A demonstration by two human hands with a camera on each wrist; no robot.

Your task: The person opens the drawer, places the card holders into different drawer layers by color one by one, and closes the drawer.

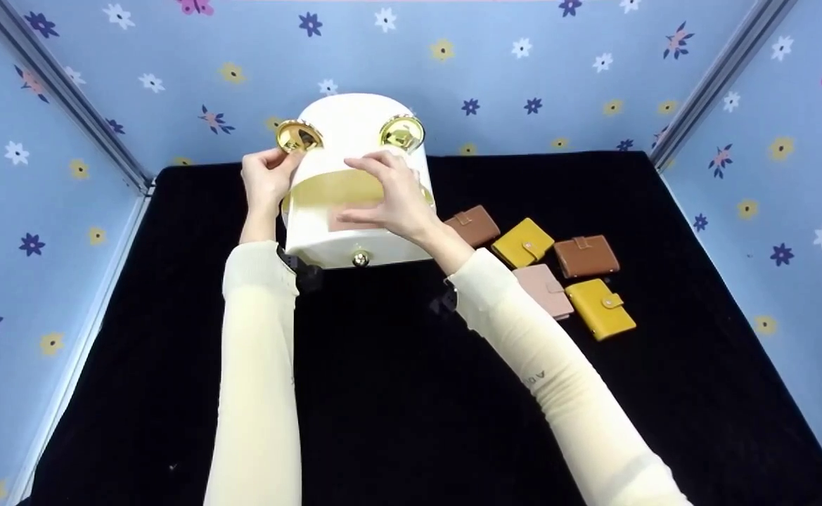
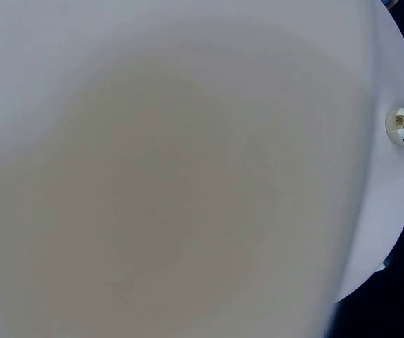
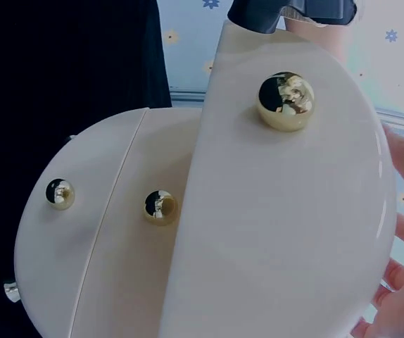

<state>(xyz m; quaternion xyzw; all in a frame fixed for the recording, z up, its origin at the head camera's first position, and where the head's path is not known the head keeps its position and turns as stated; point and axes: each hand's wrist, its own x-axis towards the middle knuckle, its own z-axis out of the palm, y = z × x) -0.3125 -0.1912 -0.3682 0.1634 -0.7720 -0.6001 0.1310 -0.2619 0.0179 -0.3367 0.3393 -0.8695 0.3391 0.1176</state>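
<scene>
At the left flank of the white drawer cabinet [image 1: 354, 133], left hand [image 1: 264, 184]: fingers bent, thumb and forefinger against or very near its side, just below the round gold left ornament [image 1: 299, 135]; cannot tell whether they have hold of anything. Wrist view on that side mostly blurred white. Top drawer [image 1: 319, 254] juts from the cabinet's front, gold ball knob [image 1: 360, 258] facing the person. Lying in this drawer, flat pink piece [image 1: 356, 226], probably a card wallet, partly covered; long axis seems to run crosswise, parallel to the drawer front. Right hand [image 1: 400, 197] is the nearer: thumb and fingers spread well apart, nothing held, fingertips toward the cabinet body and thumb over the pink piece. Key relation, as judged: piece lies below the thumb, toward the drawer front from the fingertips; contact not certain. Right ornament [image 1: 402, 133] sits on the cabinet beyond this hand. Right of the cabinet, on black cloth [image 1: 375, 393]: left brown wallet [image 1: 475, 226], upper yellow wallet [image 1: 523, 242], pink wallet [image 1: 546, 289], right brown wallet [image 1: 586, 257], lower yellow wallet [image 1: 599, 310].
</scene>
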